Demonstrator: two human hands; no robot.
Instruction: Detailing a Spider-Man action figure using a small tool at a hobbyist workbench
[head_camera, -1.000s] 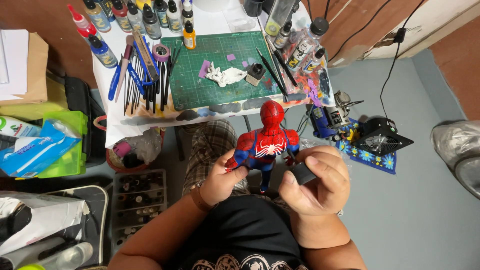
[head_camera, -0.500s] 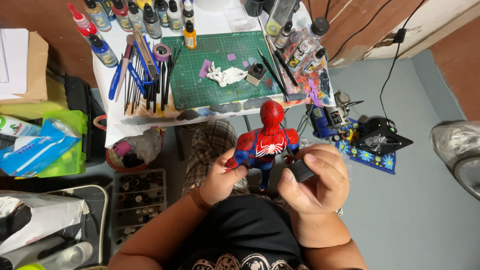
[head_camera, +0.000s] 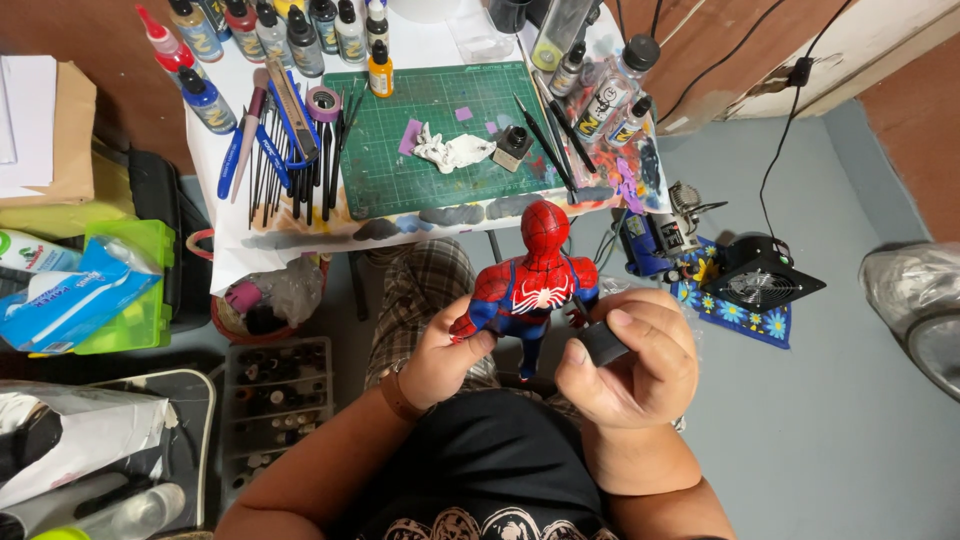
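A seated person holds a red-and-blue action figure (head_camera: 533, 285) upright over the lap, just near of the work table's (head_camera: 230, 240) edge; the left hand (head_camera: 445, 352) grips the figure's arm, fingers curled around it; the right hand (head_camera: 632, 352) is closed around a small black block (head_camera: 600, 342) beside the figure's other arm; farther off, a green cutting mat (head_camera: 440, 150) carries a crumpled white scrap (head_camera: 452, 150), with brushes (head_camera: 290, 175) to its left and paint bottles (head_camera: 290, 35) along the far edge.
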